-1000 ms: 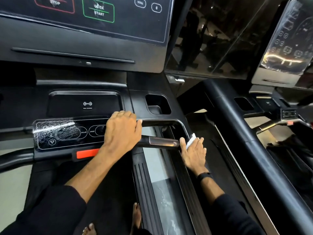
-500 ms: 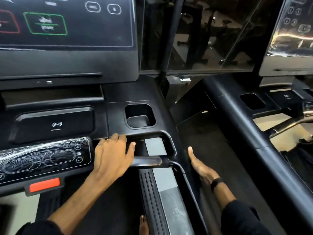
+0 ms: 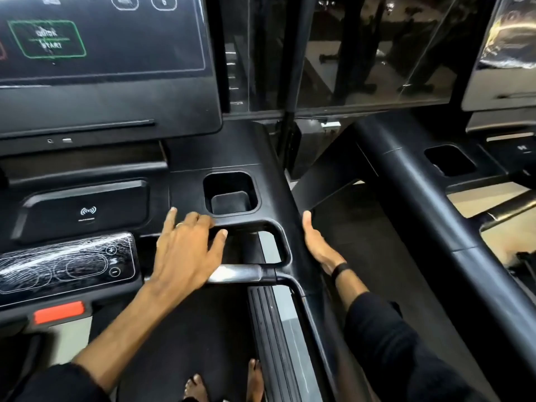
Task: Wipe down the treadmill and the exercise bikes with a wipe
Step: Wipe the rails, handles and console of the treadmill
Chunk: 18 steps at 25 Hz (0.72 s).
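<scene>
Treadmill (image 3: 185, 158): heavy, rigid, fixed; we would brace on its handrail (image 3: 240, 272), not its smeared control strip (image 3: 66, 264). Left hand (image 3: 185, 250): fingers spread loose, resting over that rail, holding nothing. Right hand (image 3: 317, 242): flat against the console's right flank. Wipe: soft and light, we judge; hidden, perhaps under that palm.

The treadmill's screen (image 3: 116, 39) carried a green-outlined button (image 3: 46, 39) whose lettering was too smeared to read. A wireless-charging symbol (image 3: 88, 211) marked the black tray (image 3: 84, 210). The glossy control panel (image 3: 66, 265) bore plus (image 3: 111, 250) and minus (image 3: 115, 271) signs.
</scene>
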Each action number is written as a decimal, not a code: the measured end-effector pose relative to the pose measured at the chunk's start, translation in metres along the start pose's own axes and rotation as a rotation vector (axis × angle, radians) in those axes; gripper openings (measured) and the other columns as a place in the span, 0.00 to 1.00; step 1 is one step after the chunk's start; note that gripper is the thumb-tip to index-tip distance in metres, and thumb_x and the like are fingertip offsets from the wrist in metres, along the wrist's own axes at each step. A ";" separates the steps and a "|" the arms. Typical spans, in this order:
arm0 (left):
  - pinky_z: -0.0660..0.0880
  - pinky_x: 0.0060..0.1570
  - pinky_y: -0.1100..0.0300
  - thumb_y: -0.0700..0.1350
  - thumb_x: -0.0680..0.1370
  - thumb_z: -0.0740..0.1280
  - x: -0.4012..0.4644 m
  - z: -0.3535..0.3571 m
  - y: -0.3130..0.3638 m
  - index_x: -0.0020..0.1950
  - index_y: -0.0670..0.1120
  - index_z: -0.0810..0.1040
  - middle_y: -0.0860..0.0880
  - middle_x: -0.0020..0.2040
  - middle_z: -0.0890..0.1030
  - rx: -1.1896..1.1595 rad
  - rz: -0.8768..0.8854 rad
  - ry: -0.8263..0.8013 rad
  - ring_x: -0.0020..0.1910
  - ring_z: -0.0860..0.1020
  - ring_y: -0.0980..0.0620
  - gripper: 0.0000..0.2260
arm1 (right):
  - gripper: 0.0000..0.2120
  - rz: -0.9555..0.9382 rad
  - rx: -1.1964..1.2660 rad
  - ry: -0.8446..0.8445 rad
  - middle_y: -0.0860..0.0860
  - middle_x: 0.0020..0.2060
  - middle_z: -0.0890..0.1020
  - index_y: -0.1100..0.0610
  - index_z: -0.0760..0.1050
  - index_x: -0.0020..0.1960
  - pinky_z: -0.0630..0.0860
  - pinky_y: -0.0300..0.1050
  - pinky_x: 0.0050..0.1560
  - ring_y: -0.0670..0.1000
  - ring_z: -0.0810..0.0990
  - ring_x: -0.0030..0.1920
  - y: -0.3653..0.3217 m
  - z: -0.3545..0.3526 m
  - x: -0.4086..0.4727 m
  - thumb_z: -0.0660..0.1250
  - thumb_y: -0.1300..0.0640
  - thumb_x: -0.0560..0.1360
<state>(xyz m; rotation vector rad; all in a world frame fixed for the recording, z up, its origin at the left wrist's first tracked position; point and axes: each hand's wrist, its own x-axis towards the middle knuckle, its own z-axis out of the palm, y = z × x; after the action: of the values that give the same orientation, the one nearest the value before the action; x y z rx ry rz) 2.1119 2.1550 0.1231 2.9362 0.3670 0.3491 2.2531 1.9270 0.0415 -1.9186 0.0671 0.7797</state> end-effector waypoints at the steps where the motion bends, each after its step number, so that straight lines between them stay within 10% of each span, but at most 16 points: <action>1: 0.56 0.75 0.47 0.57 0.77 0.56 0.002 -0.006 -0.006 0.51 0.44 0.80 0.46 0.47 0.82 0.013 0.001 0.029 0.47 0.82 0.45 0.20 | 0.55 0.105 0.042 -0.004 0.50 0.77 0.63 0.53 0.61 0.78 0.54 0.47 0.78 0.49 0.62 0.76 0.013 -0.002 0.000 0.48 0.16 0.64; 5: 0.65 0.67 0.45 0.55 0.78 0.58 0.011 -0.027 -0.033 0.45 0.43 0.80 0.43 0.42 0.82 0.065 -0.080 0.097 0.44 0.81 0.40 0.18 | 0.51 0.262 -0.155 0.084 0.57 0.76 0.65 0.59 0.60 0.78 0.59 0.51 0.76 0.57 0.64 0.75 0.023 0.010 -0.042 0.45 0.21 0.71; 10: 0.73 0.37 0.50 0.57 0.78 0.62 0.021 -0.022 -0.051 0.43 0.42 0.80 0.42 0.44 0.79 0.187 -0.221 -0.175 0.42 0.80 0.38 0.19 | 0.49 -0.066 -0.695 0.296 0.63 0.75 0.59 0.62 0.45 0.80 0.58 0.57 0.75 0.63 0.60 0.75 0.001 0.055 -0.061 0.45 0.26 0.74; 18: 0.61 0.29 0.57 0.58 0.77 0.64 0.019 -0.013 -0.052 0.39 0.40 0.79 0.41 0.39 0.77 0.266 -0.189 -0.086 0.33 0.77 0.40 0.21 | 0.41 -0.074 -0.534 0.334 0.62 0.75 0.63 0.60 0.52 0.79 0.60 0.55 0.71 0.63 0.65 0.73 -0.070 0.044 0.045 0.48 0.31 0.79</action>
<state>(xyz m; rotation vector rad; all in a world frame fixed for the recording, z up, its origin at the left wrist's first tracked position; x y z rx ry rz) 2.1149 2.2109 0.1294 3.1235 0.7238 0.1584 2.2932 2.0099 0.0604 -2.5310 -0.0098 0.4431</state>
